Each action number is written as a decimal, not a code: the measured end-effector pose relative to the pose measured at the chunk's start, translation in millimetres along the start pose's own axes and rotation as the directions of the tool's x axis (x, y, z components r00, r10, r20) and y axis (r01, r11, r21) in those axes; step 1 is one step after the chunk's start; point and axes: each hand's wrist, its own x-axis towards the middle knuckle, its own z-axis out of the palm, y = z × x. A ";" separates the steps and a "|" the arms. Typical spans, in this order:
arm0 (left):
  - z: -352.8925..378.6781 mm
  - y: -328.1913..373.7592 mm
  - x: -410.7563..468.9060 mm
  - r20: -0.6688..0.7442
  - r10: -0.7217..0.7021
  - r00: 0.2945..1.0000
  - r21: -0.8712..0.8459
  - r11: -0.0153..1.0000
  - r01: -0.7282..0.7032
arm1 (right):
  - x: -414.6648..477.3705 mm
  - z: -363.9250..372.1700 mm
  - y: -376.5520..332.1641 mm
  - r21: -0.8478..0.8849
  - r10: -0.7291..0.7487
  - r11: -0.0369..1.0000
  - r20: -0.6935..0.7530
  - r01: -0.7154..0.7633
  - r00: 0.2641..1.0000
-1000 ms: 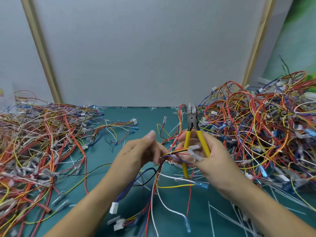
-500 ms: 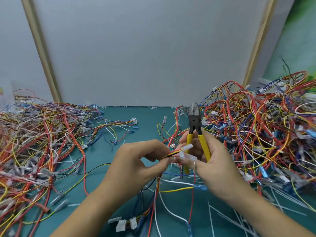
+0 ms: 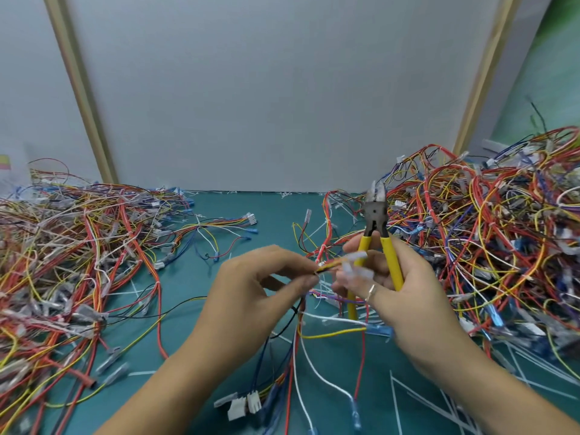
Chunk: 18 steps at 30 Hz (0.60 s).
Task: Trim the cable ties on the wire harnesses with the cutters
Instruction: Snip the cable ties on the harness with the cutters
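Harness (image 3: pixel 329 265) multicoloured, white connectors (image 3: pixel 244 406), left hand (image 3: pixel 251 287) pinching; right hand (image 3: pixel 408 299) gripping cutters (image 3: pixel 375 213)

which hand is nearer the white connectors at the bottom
Left. The left hand sits straight beyond the white connectors; the right hand is farther off, to their right.

No readable text anywhere, tbh. Small coloured sticker (image 3: pixel 4 162) at far left edge: way too blurry, can't make out letters. Handles and head of cutters (image 3: pixel 375 215): no brand or number legible.
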 end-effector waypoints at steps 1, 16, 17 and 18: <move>0.5 -0.5 0.6 -0.023 -0.067 0.998 -0.081 0.995 0.065 | -1.7 0.5 -1.4 -0.010 -0.014 1.000 0.000 0.014 1.000; -8.8 3.2 7.1 -0.098 -0.304 0.948 -0.586 0.787 0.192 | -12.3 2.7 1.7 -0.461 0.011 0.887 0.107 0.040 0.994; -8.9 3.4 6.8 -0.094 -0.293 0.952 -0.582 0.792 0.186 | -12.2 1.5 2.1 -0.474 0.000 0.879 0.117 0.056 0.993; -9.1 3.8 6.4 -0.086 -0.280 0.956 -0.577 0.797 0.182 | -12.2 0.9 2.0 -0.492 -0.010 0.868 0.128 0.072 0.992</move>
